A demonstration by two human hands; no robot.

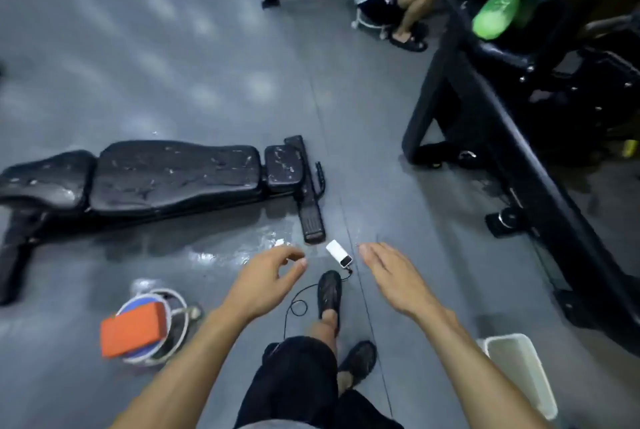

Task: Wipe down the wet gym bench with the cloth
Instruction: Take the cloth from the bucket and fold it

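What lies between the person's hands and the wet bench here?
Nothing solid. Both the left hand and right hand are empty, and only wet floor separates them from the bench. No cloth is clearly visible in either hand.

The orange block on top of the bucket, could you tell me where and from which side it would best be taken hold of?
Probably across its two long sides, from above. The orange block lies flat on the bucket rim with its broad face up and its near end overhanging, so the long edges are free. The left hand is the nearer one and holds nothing.
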